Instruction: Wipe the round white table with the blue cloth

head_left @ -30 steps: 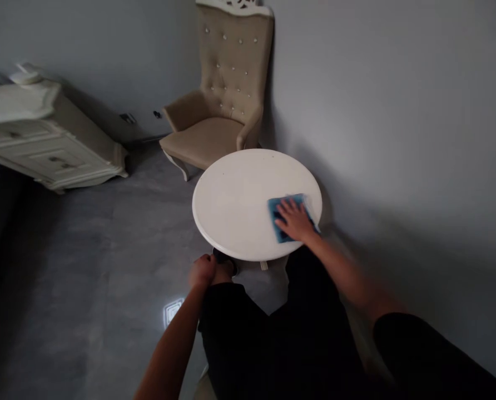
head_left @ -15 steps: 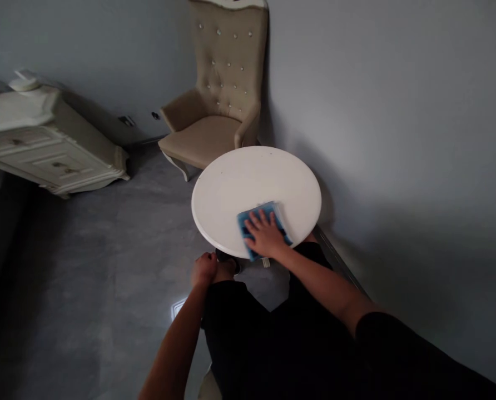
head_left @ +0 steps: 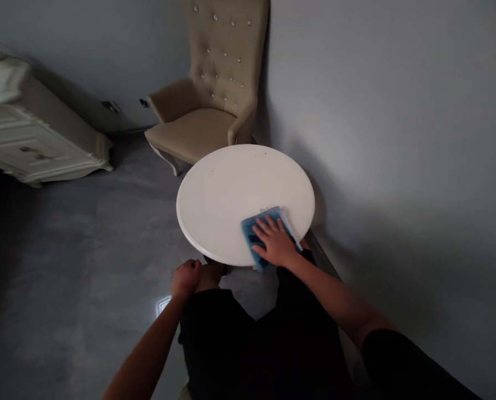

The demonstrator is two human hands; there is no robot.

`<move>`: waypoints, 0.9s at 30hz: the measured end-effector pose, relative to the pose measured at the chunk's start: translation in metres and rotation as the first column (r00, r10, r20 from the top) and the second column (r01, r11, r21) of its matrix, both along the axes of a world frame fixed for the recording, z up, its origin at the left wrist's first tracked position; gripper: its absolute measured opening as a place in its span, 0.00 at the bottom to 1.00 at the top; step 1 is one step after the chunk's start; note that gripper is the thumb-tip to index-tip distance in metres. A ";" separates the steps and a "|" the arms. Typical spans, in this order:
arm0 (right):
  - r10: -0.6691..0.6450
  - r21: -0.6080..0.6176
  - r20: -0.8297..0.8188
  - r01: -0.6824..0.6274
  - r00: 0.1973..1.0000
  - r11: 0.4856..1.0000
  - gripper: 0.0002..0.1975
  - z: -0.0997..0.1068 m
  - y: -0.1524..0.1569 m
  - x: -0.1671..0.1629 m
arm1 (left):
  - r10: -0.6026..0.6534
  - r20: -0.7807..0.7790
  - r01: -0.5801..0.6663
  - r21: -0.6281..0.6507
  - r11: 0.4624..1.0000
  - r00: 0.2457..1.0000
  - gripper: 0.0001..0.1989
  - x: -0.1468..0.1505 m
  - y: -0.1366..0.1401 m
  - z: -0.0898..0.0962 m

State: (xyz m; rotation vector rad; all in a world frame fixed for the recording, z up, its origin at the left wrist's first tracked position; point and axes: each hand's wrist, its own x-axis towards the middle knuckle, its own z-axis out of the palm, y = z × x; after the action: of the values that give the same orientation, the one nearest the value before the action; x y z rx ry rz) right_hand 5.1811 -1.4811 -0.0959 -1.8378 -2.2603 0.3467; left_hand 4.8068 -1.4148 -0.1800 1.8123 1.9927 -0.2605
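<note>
A folded blue cloth (head_left: 253, 229) lies on the round white table (head_left: 214, 205) near its front right edge, one corner hanging past the rim. My right hand (head_left: 276, 243) presses flat on top of it, fingers spread and stretched out. On my left knee, just off the table's near left edge, rests my left hand (head_left: 185, 278), curled into a fist with nothing seen in it. Small dark specks mark the far part of the tabletop.
Behind the table stands a beige tufted armchair (head_left: 193, 133). A cream cabinet (head_left: 51, 133) is at the far left. The grey wall (head_left: 398, 139) runs close along the right side, and grey floor (head_left: 118, 239) spreads to the left.
My right hand and the cloth have slid slightly right and toward me across the tabletop. The view has shifted a little; my left hand stays on the knee.
</note>
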 end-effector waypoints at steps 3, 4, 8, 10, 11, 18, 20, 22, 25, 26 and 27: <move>-0.202 -0.022 0.121 0.206 0.972 0.978 0.37 0.003 0.019 0.069 | 0.012 0.014 -0.011 -0.029 1.000 1.000 0.29 -0.007 0.004 -0.004; -0.244 -0.017 0.161 0.250 0.956 0.968 0.37 0.004 0.029 0.087 | 0.008 0.019 -0.007 -0.040 0.999 1.000 0.29 -0.008 0.006 -0.005; -0.310 -0.009 0.252 0.323 0.917 0.947 0.39 0.006 0.095 0.131 | -0.015 0.018 0.016 -0.076 0.997 1.000 0.30 -0.010 0.013 -0.007; -0.331 -0.013 0.258 0.346 0.907 0.938 0.39 0.007 0.138 0.142 | -0.017 0.009 0.018 -0.101 0.995 1.000 0.30 -0.008 0.017 -0.007; -0.342 -0.015 0.256 0.358 0.904 0.934 0.39 0.007 0.162 0.146 | -0.015 0.004 0.015 -0.116 0.993 1.000 0.29 -0.007 0.019 -0.006; -0.408 0.001 0.226 0.418 0.885 0.908 0.42 0.006 0.319 0.175 | 0.013 -0.011 -0.014 -0.142 0.990 1.000 0.29 -0.007 0.032 -0.006; -0.424 -0.018 0.234 0.440 0.875 0.898 0.43 0.003 0.349 0.182 | 0.018 -0.006 -0.019 -0.147 0.989 1.000 0.31 -0.007 0.033 -0.006; -0.441 -0.034 0.258 0.464 0.860 0.885 0.44 0.000 0.367 0.186 | 0.030 0.002 -0.029 -0.157 0.987 1.000 0.33 -0.006 0.034 -0.005; -0.456 -0.060 0.270 0.488 0.848 0.871 0.46 -0.002 0.369 0.188 | 0.044 0.002 -0.043 -0.162 0.986 0.999 0.33 -0.003 0.034 -0.003; -0.457 -0.069 0.266 0.490 0.849 0.869 0.46 -0.002 0.363 0.188 | 0.043 -0.003 -0.043 -0.161 0.986 0.999 0.32 -0.002 0.034 -0.002; -0.454 -0.079 0.264 0.488 0.851 0.869 0.46 -0.001 0.353 0.187 | 0.041 -0.009 -0.042 -0.160 0.986 0.999 0.32 -0.001 0.033 -0.002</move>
State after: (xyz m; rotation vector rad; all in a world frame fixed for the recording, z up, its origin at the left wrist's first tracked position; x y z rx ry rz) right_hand 5.3677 -1.1278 -0.0966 -2.5487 -1.8512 0.2138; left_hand 4.8061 -1.3814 -0.1817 1.6703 1.9509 -0.4011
